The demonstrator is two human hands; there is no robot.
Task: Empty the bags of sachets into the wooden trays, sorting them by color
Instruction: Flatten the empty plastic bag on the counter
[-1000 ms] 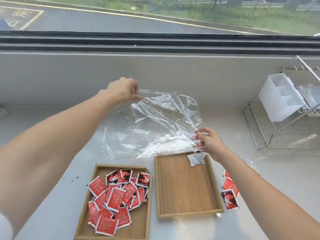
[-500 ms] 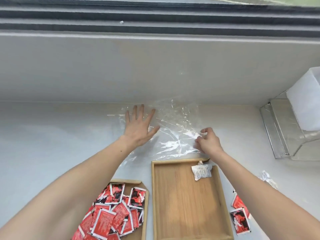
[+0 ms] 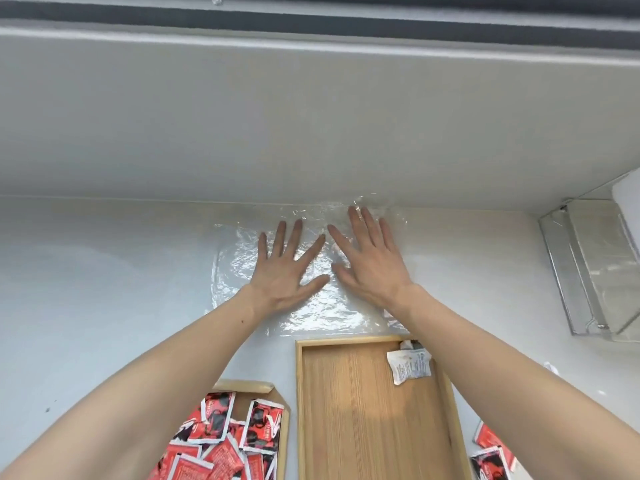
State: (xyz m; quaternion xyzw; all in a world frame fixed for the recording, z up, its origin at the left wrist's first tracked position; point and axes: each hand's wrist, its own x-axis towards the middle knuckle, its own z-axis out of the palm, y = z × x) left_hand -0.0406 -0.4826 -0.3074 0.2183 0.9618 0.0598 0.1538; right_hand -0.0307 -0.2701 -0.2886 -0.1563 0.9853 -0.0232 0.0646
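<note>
Countertop point(image 3: 104, 289): right hand point(image 3: 372, 261) newly flattening bag point(image 3: 322, 313)

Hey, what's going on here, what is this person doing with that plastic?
The person has both hands spread flat, left hand and right hand, pressing an empty clear plastic bag down on the white counter by the wall. Nearer them, the left wooden tray holds a pile of red sachets. The right wooden tray holds just one white sachet. A few more red sachets lie loose on the counter at right.
</note>
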